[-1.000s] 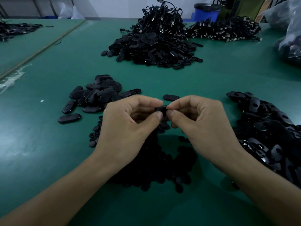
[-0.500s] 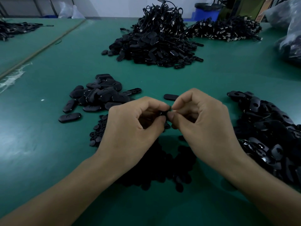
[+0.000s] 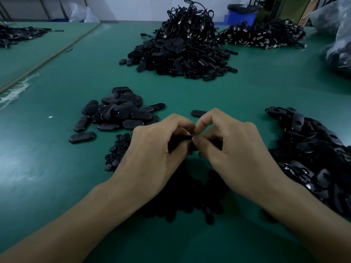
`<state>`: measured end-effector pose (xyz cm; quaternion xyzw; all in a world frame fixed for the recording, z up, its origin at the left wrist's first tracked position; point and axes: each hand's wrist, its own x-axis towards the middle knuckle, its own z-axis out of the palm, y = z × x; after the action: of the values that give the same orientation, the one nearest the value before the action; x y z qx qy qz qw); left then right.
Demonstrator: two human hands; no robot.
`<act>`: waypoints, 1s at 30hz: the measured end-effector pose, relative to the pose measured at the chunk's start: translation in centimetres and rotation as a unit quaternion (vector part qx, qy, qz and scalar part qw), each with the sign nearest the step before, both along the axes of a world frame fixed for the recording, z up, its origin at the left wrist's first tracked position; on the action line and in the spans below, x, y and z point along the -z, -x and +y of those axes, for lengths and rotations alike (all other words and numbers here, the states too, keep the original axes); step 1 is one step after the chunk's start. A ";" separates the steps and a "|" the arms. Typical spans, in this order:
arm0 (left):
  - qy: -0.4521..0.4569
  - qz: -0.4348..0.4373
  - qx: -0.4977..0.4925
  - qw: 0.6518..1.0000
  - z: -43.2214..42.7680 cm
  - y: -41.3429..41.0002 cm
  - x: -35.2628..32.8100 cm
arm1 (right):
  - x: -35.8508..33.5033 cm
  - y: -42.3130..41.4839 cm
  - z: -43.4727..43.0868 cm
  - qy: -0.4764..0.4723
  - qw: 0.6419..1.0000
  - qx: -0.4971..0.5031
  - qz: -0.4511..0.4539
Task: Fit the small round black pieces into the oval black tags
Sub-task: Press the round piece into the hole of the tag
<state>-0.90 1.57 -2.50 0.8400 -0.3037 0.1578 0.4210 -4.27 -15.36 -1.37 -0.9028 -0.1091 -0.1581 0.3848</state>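
My left hand (image 3: 152,154) and my right hand (image 3: 233,150) meet over the middle of the green table (image 3: 57,168), fingertips pinching one oval black tag (image 3: 185,138) between them; the tag is mostly hidden by my fingers. Whether a round piece sits in it cannot be seen. Below my hands lies a heap of small round black pieces (image 3: 117,150), partly covered by my wrists. A small pile of oval tags (image 3: 117,111) lies to the upper left, and a larger spread of glossy oval tags (image 3: 313,149) lies at the right.
A single oval tag (image 3: 197,113) lies just beyond my fingers. A tall heap of tags with cords (image 3: 182,50) stands at the back, another heap (image 3: 262,35) to its right. A blue bin (image 3: 241,15) and plastic bags (image 3: 340,35) are at the far right.
Both hands have dropped slightly toward me and closed tighter around the tag; the fingers have curled further over it, hiding more of it than before.
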 end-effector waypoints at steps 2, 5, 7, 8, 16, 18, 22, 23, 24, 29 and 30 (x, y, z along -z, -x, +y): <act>0.027 0.035 0.004 0.999 0.0 0.0 0.1 | 0.1 -0.2 -0.3 -0.006 1.000 0.018 -0.004; 0.054 0.078 0.014 0.995 0.1 -0.1 0.3 | 0.0 -0.2 -0.6 0.001 1.000 0.023 -0.005; 0.071 0.105 0.028 0.992 0.1 -0.2 0.4 | 0.0 -0.3 -0.7 -0.007 1.000 0.012 0.000; 0.085 0.123 0.034 0.988 0.1 -0.3 0.4 | 0.0 -0.3 -0.8 -0.020 1.000 0.003 0.006; 0.222 0.230 0.028 0.947 0.3 -0.7 0.3 | 0.5 -0.8 -1.3 -0.131 0.989 -0.037 0.063; 0.236 0.249 0.042 0.939 0.3 -0.7 0.2 | 0.5 -0.8 -1.3 -0.135 0.988 -0.040 0.067; 0.226 0.246 0.052 0.941 0.3 -0.8 0.0 | 0.5 -0.7 -1.3 -0.131 0.988 -0.037 0.078; 0.221 0.243 0.053 0.943 0.3 -0.8 0.1 | 0.4 -0.7 -1.3 -0.128 0.988 -0.035 0.080; 0.216 0.240 0.054 0.945 0.3 -0.8 0.1 | 0.4 -0.7 -1.4 -0.123 0.989 -0.031 0.081; 0.194 0.224 0.043 0.954 0.2 -0.7 0.3 | 0.1 -0.4 -1.1 -0.079 0.993 -0.001 0.082; 0.193 0.220 0.042 0.955 0.3 -0.6 0.3 | 0.0 -0.3 -1.0 -0.079 0.994 0.002 0.082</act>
<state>-0.25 1.83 -2.76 0.7429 -0.2022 0.0067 0.6381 -3.95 -16.36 -1.38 -0.8797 -0.0623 -0.0928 0.4621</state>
